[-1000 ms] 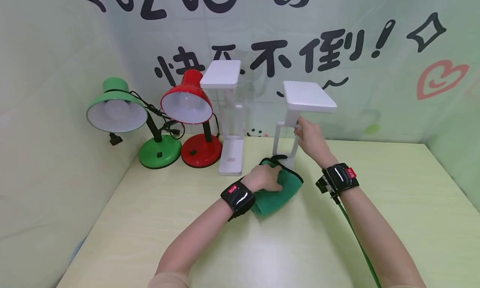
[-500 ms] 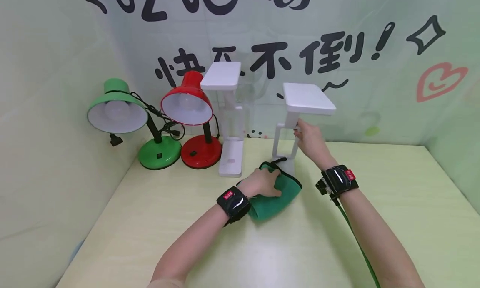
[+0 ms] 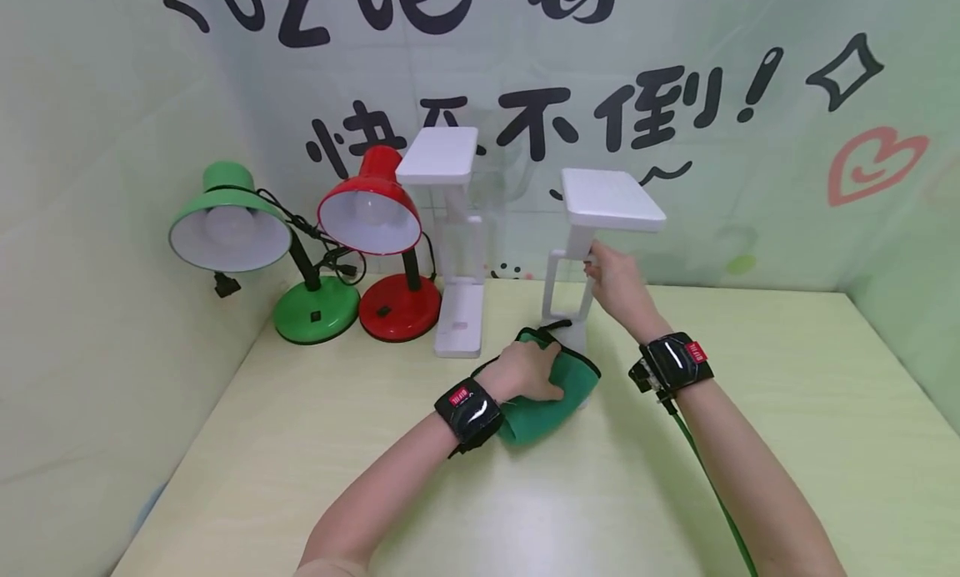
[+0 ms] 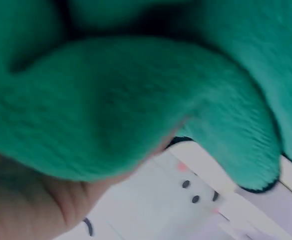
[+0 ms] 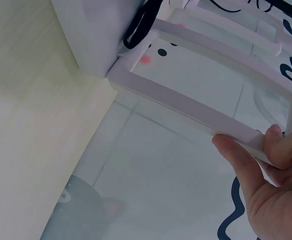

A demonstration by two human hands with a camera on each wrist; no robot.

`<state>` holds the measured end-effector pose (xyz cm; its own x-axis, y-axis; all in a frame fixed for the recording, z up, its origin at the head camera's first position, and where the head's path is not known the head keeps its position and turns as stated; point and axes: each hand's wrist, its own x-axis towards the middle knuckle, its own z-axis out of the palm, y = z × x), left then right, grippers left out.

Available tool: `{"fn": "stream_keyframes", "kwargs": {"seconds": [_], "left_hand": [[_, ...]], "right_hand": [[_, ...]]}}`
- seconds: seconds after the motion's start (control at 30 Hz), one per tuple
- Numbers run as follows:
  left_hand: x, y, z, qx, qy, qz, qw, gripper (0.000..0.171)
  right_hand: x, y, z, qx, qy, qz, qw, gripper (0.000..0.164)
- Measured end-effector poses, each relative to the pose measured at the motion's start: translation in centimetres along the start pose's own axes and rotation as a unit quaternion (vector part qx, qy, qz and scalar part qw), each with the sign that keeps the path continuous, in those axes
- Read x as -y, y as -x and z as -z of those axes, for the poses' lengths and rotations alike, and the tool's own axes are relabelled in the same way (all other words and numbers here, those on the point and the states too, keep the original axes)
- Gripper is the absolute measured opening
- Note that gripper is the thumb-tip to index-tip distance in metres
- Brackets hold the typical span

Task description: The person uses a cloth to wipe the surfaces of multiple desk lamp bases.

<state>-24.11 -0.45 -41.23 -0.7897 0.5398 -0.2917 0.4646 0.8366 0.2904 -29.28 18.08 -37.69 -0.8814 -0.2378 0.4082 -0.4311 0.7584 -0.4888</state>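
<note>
A white desk lamp [image 3: 611, 200] with an open-frame stem stands upright on the table. My right hand [image 3: 622, 285] pinches one side of that frame [image 5: 185, 107] high on the stem, thumb and fingers on its edge. At the lamp's foot, my left hand [image 3: 525, 373] holds a green cleaning cloth [image 3: 558, 403] with black edging and a black loop. The cloth covers most of the lamp's base, so what lies beneath it is hidden. Close up in the left wrist view, the fuzzy cloth [image 4: 136, 105] bunches in folds over the hand, and most fingers are hidden.
Left of the held lamp stands a second white desk lamp [image 3: 460, 318]. Beyond it are a red desk lamp [image 3: 400, 308] and a green one [image 3: 316, 312], with black cords [image 3: 337, 256] bundled between them. A printed wall cloth [image 3: 742, 177] hangs behind the table [image 3: 750, 377].
My left hand and the cloth have slid slightly back toward me and left, baring a little more of the lamp's base. My right hand keeps its grip on the stem.
</note>
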Motion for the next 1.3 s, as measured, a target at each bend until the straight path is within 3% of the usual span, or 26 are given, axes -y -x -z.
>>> {"fn": "stream_keyframes", "kwargs": {"seconds": [0.3, 0.57, 0.73, 0.9, 1.0, 1.2, 1.3], "left_hand": [[1.7, -1.8, -0.1, -0.069, 0.003, 0.015, 0.9975, 0.067], [1.0, -0.5, 0.0, -0.014, 0.004, -0.017, 0.9998, 0.070], [1.9, -0.8, 0.3, -0.046, 0.023, -0.014, 0.9986, 0.056], [2.4, -1.9, 0.7, -0.059, 0.025, 0.002, 0.9980, 0.057], [2.2, -1.8, 0.6, -0.053, 0.016, 0.006, 0.9985, 0.058], [1.2, -0.2, 0.0, -0.005, 0.004, -0.016, 0.9999, 0.070], [0.9, 0.1, 0.1, 0.001, 0.011, -0.020, 0.9997, 0.067]], "right_hand": [[0.0, 0.1, 0.1, -0.010, 0.004, 0.008, 1.000, 0.029], [0.1, 0.2, 0.1, -0.001, 0.001, 0.000, 1.000, 0.029], [0.2, 0.1, 0.1, 0.000, 0.000, -0.006, 1.000, 0.029], [0.3, 0.1, -0.2, -0.006, -0.003, 0.003, 1.000, 0.029], [0.3, 0.1, -0.4, -0.008, -0.007, 0.008, 1.000, 0.030], [0.3, 0.2, -0.2, -0.001, -0.007, 0.007, 1.000, 0.030], [0.2, 0.2, 0.0, -0.001, -0.007, 0.006, 1.000, 0.031]]}}
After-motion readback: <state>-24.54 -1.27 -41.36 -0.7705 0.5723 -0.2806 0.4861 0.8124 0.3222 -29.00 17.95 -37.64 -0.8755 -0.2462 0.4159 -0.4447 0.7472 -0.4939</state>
